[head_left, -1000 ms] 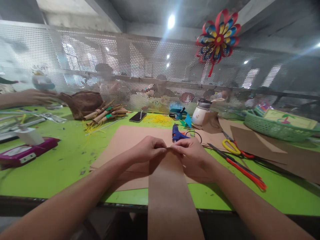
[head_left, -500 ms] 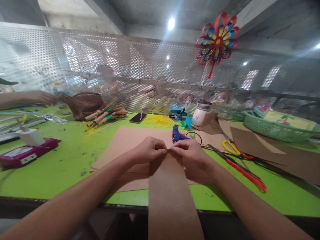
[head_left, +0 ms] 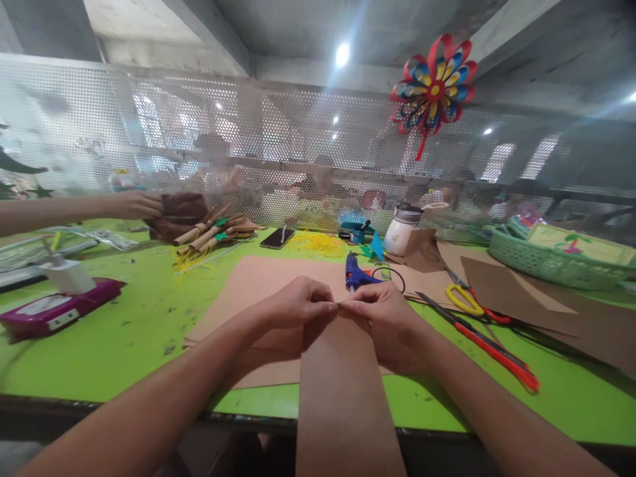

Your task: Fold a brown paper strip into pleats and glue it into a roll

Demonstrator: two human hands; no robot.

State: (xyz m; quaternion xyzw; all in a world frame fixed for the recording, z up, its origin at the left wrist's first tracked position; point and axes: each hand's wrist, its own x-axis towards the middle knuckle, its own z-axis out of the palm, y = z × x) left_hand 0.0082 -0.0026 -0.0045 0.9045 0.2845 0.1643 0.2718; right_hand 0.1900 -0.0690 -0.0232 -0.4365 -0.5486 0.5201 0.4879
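Observation:
A long strip of brown paper (head_left: 342,397) runs from my fingertips down over the table's front edge. My left hand (head_left: 303,301) pinches its far end at the left, and my right hand (head_left: 385,308) pinches the same end at the right, the fingertips almost touching. Larger sheets of brown paper (head_left: 233,291) lie flat beneath my hands. Just beyond my right hand is a blue glue gun (head_left: 355,271), its tip pointing towards my fingers. To the right lie a red and black cutter (head_left: 497,348) and yellow-handled scissors (head_left: 464,299).
A purple power strip (head_left: 64,308) with a white plug sits left. Further back are paper rolls (head_left: 203,238), a phone (head_left: 277,238), yellow shreds (head_left: 322,245), a white bottle (head_left: 401,232) and a green basket (head_left: 546,262). Another person's hand (head_left: 134,205) reaches in from the left.
The other person's hand has moved right and now touches the brown pouch. My hands keep their pinch on the paper's end. The whole view has shifted slightly.

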